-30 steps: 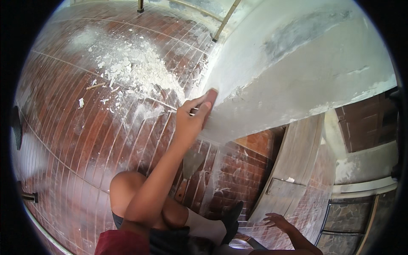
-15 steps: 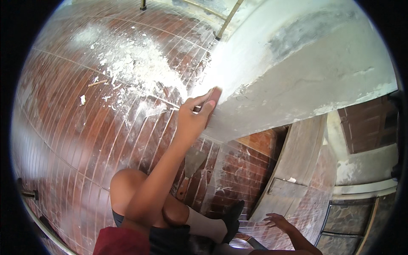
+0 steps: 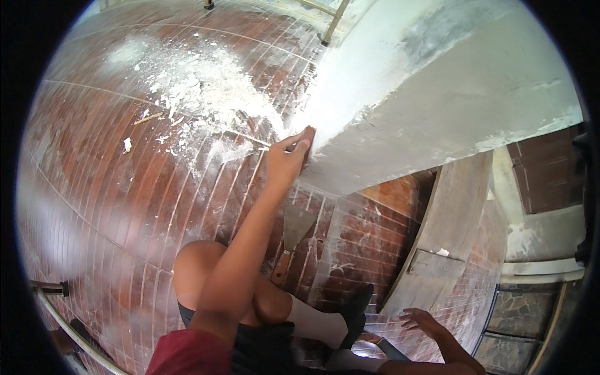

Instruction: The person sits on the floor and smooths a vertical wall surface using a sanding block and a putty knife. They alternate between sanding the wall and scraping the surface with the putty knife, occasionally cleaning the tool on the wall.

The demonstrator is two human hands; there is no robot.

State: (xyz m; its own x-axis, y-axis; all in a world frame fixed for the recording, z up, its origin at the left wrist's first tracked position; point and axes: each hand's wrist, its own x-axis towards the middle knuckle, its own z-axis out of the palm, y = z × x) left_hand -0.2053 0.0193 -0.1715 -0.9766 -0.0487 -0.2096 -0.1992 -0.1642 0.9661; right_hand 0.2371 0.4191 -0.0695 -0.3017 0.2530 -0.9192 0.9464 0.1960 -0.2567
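Observation:
My left hand (image 3: 285,164) is closed around a flat reddish-brown sanding block (image 3: 307,142). It presses the block's face to the edge of a plastered pillar (image 3: 431,115), low down near the floor. My left arm stretches forward past my bent knee. At the lower right, my right hand (image 3: 420,320) hovers with its fingers apart and nothing in it, close to the near end of a wooden plank. A putty knife (image 3: 297,226) with a wide metal blade and a brown handle lies on the floor between my left forearm and the pillar's base.
White plaster flakes and dust (image 3: 209,94) spread over the reddish-brown strip floor (image 3: 125,206), beside a thin wood stick (image 3: 148,118). The long wooden plank (image 3: 453,200) lies right of the pillar. Metal rails (image 3: 81,340) stand at the lower left and at the top.
My left hand and the sanding block have shifted slightly left, lower on the pillar's edge. The whole view has turned a little. My right hand stays open.

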